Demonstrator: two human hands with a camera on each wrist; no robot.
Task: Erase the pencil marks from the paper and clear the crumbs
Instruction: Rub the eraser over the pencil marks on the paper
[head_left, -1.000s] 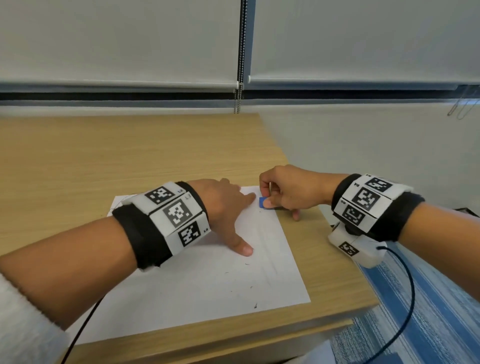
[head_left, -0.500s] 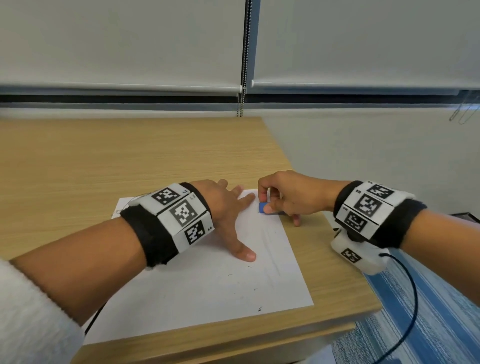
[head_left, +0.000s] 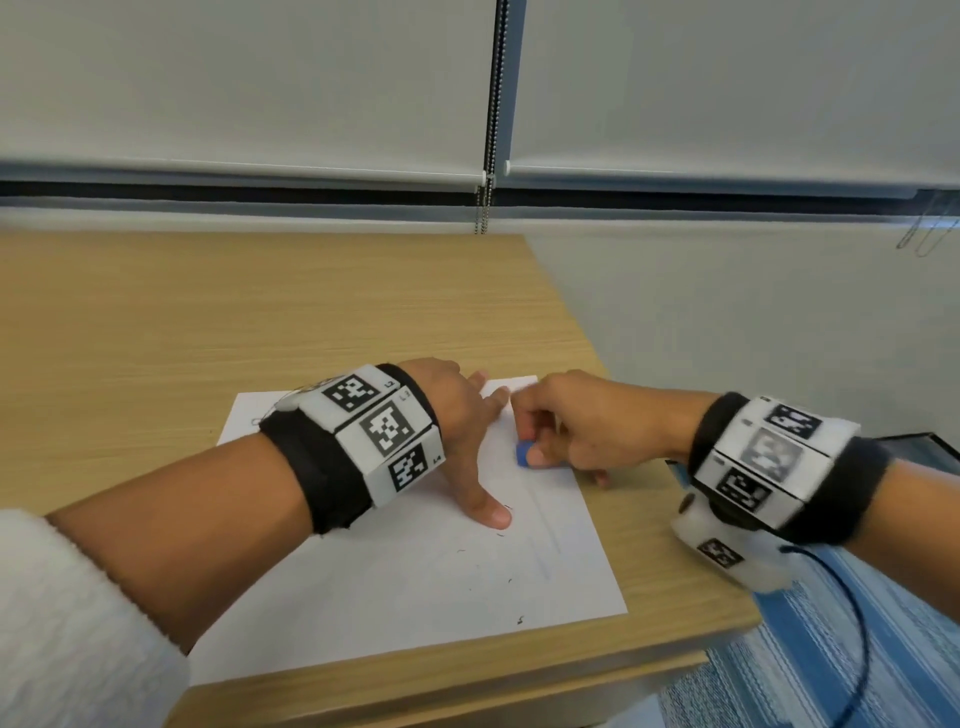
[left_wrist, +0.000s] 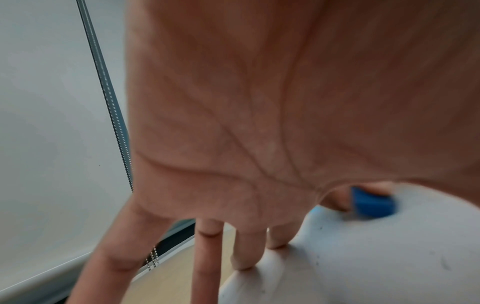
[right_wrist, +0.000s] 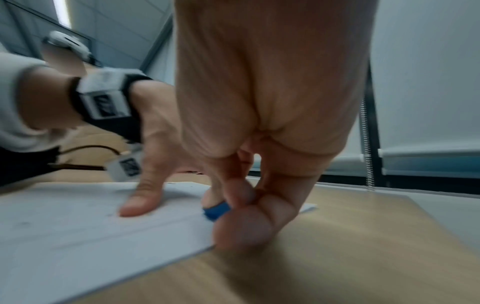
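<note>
— Moved, has it? What's different from a second ago?

— Down the sheet, toward the person. From the head camera, the right hand (head_left: 582, 426) has carried the blue eraser (head_left: 521, 455) from near the far edge of the paper (head_left: 415, 582) to a spot further down its right side. Thumb and fingertips are curled tight round it, pinching it against the sheet. That hand is blurred, so I judge it is mid-stroke.

— And the other hand?

— The left hand (head_left: 462, 431) has stayed put, fingers spread flat, thumb (head_left: 491, 514) pressing the paper to the wooden desk (head_left: 260, 322). It grips nothing. Faint grey lines run down the sheet's right side below the eraser, and dark crumbs (head_left: 519, 619) lie scattered toward the near edge.

— What does the left wrist camera show?

— Mostly the palm (left_wrist: 259, 102), fingers straight, tips on the white sheet (left_wrist: 363, 257). The eraser (left_wrist: 372, 203) shows just beyond, touching the paper.

— The right wrist?

— Blurred. Its fingers (right_wrist: 233, 197) close over the eraser (right_wrist: 217, 209) close to the paper's right edge (right_wrist: 130, 232); the left thumb (right_wrist: 140, 203) lies flat beside it.

— So where does that leave the job?

— Rubbing seems under way, with marks left lower down. The crumbs have not yet been cleared.
</note>
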